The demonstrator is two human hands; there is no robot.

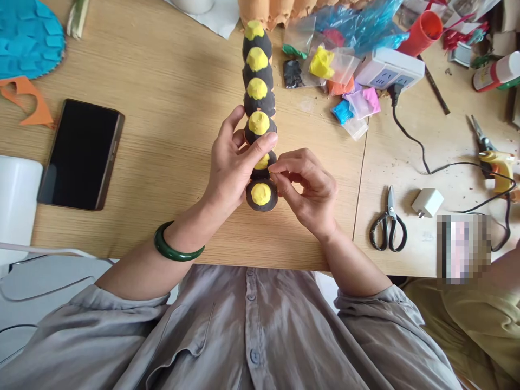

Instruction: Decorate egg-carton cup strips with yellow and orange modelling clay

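- Our right hand (306, 187), fingertips pinched together at the bumpy strip's (259, 123) edge; anything between, we can't tell.
- Our left hand (233, 165) grips that strip over the table (170, 81): 6 black mounds, 6 yellow caps!
- Beyond, 1 clear bag (346, 66) holds a yellow lump (322, 62).

From where I stand, no word, number or brand name can be read. At upper right, print on a red-and-white bottle (493, 73) is too small; a faint mark (428, 236) on the wooden surface (418, 262), near a white power adapter (428, 202), is illegible.
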